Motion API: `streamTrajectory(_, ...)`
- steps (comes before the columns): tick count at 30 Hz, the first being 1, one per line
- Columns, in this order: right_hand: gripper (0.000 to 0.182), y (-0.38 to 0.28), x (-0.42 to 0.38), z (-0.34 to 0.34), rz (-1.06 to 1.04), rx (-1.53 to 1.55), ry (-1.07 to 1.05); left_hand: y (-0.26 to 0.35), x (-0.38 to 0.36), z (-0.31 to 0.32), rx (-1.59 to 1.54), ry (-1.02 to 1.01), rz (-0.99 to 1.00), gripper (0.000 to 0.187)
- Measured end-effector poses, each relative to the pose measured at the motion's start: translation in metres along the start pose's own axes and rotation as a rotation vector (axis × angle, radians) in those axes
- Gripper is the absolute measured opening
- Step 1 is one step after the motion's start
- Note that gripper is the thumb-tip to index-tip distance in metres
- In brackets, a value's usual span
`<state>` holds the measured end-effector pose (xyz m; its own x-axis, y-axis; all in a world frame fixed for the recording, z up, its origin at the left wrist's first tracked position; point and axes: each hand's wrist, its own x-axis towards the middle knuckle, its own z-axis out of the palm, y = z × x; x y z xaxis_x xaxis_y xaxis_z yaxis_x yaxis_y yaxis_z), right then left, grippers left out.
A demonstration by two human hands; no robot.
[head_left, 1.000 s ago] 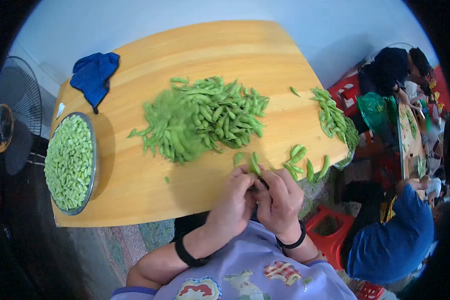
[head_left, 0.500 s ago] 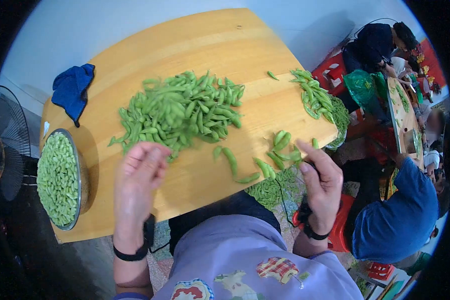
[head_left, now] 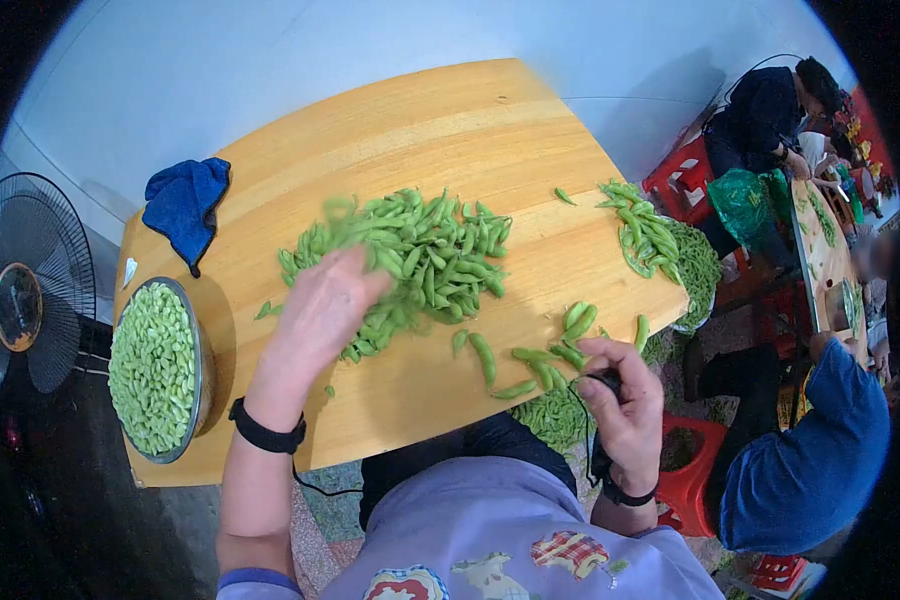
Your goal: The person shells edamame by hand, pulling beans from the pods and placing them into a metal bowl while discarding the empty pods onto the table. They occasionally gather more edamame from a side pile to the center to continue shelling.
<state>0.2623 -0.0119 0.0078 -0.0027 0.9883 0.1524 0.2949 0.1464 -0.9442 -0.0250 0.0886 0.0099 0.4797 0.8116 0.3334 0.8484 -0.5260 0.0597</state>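
My left hand (head_left: pixel 327 300) reaches over a large heap of green edamame pods (head_left: pixel 450 250). Its fingers are blurred and partly hidden, with smeared pods around them. At the table's near edge my right hand (head_left: pixel 628 408) is curled, thumb close to the index finger. A dark shape shows in the gap between them; I cannot tell what this hand holds. Several loose pods (head_left: pixel 483 360) lie just left of it, and a single pod (head_left: pixel 642 332) is above. A metal bowl (head_left: pixel 202 375) of shelled beans (head_left: pixel 153 370) stands left of my left hand.
A blue cloth (head_left: pixel 186 208) lies at the table's (head_left: pixel 410 120) far left. More pods (head_left: pixel 645 230) sit by the right edge, beside a container of green scraps (head_left: pixel 695 270). A fan (head_left: pixel 35 280) stands left, a red stool (head_left: pixel 692 470) right. Other people sit at another table (head_left: pixel 830 250).
My left hand has moved up and right onto the pod heap. My right hand has curled its fingers in and dropped slightly. The whole view has shifted a little.
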Motion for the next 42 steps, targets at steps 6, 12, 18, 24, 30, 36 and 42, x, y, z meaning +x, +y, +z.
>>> streamTrajectory(6, 0.03, -0.005, 0.005, 0.013, -0.065, -0.078, -0.127, -0.025, 0.001, 0.009, -0.499, 0.148, 0.06, 0.006)
streamTrajectory(12, 0.03, -0.006, 0.03, 0.042, -0.147, 0.087, -0.271, 0.032, -0.01, -0.003, -1.793, 0.077, -0.783, 0.011)
streamTrajectory(18, 0.028, -0.002, 0.034, 0.052, 0.018, 0.092, -0.376, 0.07, -0.02, -0.01, -1.702, -0.05, -0.778, 0.004)
streamTrajectory(24, 0.026, 0.001, 0.03, 0.046, -0.146, 0.099, -0.302, 0.087, -0.028, -0.016, -1.625, -0.218, -0.655, 0.008)
streamTrajectory(30, 0.023, 0.008, 0.015, 0.044, 0.307, 0.69, -0.337, 0.101, -0.034, -0.003, -1.542, -0.047, -0.671, 0.009)
streamTrajectory(36, 0.021, 0.007, 0.012, 0.05, 0.121, 0.676, -0.311, 0.108, -0.033, -0.004, -1.415, 0.012, -0.621, 0.009)
streamTrajectory(42, 0.017, 0.002, 0.011, 0.046, -0.03, 0.445, -0.238, 0.114, -0.029, -0.011, -1.163, 0.131, -0.52, 0.01)
